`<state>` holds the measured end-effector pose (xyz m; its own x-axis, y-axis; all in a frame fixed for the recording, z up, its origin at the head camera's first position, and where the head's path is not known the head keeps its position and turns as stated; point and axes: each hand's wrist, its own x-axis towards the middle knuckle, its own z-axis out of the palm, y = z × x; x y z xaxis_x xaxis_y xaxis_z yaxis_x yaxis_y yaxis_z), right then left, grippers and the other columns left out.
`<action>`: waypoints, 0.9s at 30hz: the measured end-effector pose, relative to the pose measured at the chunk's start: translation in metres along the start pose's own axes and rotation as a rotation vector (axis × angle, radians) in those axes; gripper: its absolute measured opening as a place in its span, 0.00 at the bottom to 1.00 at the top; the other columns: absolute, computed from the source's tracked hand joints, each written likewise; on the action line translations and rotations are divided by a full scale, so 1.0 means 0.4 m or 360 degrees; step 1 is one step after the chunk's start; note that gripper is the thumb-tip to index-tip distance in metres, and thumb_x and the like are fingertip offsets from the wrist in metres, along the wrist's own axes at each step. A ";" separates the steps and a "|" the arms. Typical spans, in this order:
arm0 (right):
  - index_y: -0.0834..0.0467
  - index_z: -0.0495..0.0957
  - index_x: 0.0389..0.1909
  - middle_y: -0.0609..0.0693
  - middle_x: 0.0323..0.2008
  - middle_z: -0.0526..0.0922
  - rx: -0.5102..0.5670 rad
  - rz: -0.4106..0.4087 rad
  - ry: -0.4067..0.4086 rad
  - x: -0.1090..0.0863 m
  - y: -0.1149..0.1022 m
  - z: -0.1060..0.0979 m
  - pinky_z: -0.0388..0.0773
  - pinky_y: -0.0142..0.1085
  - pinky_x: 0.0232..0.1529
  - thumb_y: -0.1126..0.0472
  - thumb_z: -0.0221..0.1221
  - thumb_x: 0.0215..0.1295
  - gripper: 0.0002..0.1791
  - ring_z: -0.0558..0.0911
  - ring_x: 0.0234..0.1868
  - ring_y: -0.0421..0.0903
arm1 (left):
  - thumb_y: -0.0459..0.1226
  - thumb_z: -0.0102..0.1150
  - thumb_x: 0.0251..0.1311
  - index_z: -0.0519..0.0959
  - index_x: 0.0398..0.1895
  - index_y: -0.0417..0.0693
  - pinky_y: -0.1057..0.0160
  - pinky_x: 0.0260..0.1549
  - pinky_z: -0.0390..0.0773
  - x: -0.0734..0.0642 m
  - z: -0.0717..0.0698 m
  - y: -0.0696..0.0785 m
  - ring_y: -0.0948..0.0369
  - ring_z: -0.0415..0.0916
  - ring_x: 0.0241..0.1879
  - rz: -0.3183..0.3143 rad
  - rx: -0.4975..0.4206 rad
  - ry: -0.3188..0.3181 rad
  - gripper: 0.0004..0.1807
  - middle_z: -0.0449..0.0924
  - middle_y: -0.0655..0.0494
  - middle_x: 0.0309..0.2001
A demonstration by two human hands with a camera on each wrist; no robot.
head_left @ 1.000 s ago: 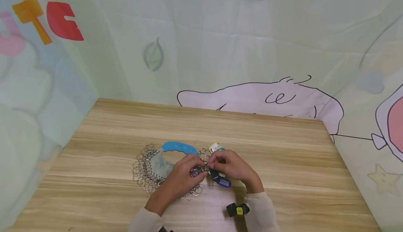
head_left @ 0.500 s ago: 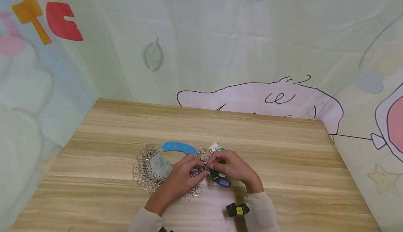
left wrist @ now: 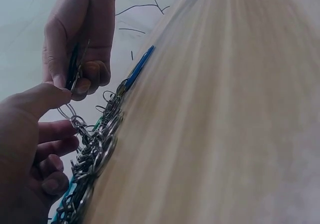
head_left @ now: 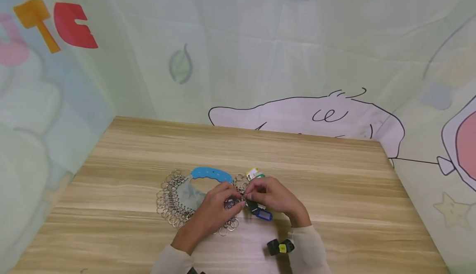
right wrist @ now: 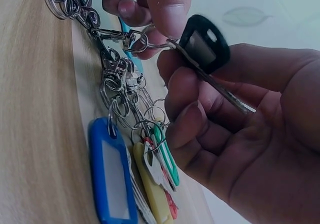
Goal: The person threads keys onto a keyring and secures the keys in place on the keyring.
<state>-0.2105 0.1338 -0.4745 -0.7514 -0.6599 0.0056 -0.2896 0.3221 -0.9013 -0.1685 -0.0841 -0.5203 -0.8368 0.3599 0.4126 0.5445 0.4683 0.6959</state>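
Note:
My left hand (head_left: 219, 201) pinches a small split ring (right wrist: 162, 45) between thumb and fingers. The ring is linked to a metal swivel clasp (right wrist: 120, 35). Facing it, my right hand (head_left: 275, 195) holds a key (right wrist: 227, 93) and a black key tag (right wrist: 205, 46) close against that ring; where the ring meets them is partly hidden by the left thumb. Under the hands lies a heap of key rings (left wrist: 95, 149) and clasps. A blue key tag (right wrist: 112, 179) hangs from it, beside yellow and green tags and several keys.
A blue wavy-edged handle (head_left: 212, 174) lies behind the left hand. Many metal rings (head_left: 169, 201) fan out around a translucent bag-like piece (head_left: 189, 197) at the left. The wooden table (head_left: 353, 183) meets printed cloth walls behind. A black wrist device (head_left: 280, 247) is at the right sleeve.

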 end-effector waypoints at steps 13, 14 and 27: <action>0.62 0.83 0.36 0.50 0.30 0.84 0.0068 0.0072 0.0026 0.002 0.008 0.004 0.77 0.34 0.38 0.73 0.59 0.66 0.06 0.79 0.32 0.42 | 0.34 0.77 0.49 0.80 0.51 0.48 0.60 0.54 0.75 0.000 0.004 -0.009 0.63 0.73 0.54 0.0048 -0.0042 -0.0022 0.24 0.75 0.62 0.52; 0.62 0.83 0.36 0.50 0.30 0.85 0.0068 0.0077 0.0027 0.001 0.008 0.004 0.77 0.34 0.38 0.73 0.59 0.66 0.06 0.79 0.32 0.42 | 0.33 0.77 0.49 0.80 0.50 0.48 0.60 0.54 0.75 0.000 0.003 -0.009 0.63 0.73 0.53 0.0056 -0.0052 -0.0018 0.23 0.75 0.61 0.52; 0.62 0.84 0.37 0.51 0.31 0.85 0.0073 0.0094 0.0044 0.002 0.009 0.002 0.77 0.35 0.40 0.71 0.60 0.67 0.04 0.79 0.34 0.44 | 0.33 0.75 0.53 0.80 0.44 0.48 0.62 0.50 0.77 0.000 0.007 -0.015 0.63 0.75 0.49 0.0113 -0.0081 0.0021 0.17 0.76 0.62 0.48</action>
<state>-0.2117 0.1342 -0.4782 -0.7825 -0.6216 -0.0368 -0.2174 0.3281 -0.9193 -0.1714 -0.0846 -0.5261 -0.7970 0.3799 0.4696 0.5993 0.3999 0.6935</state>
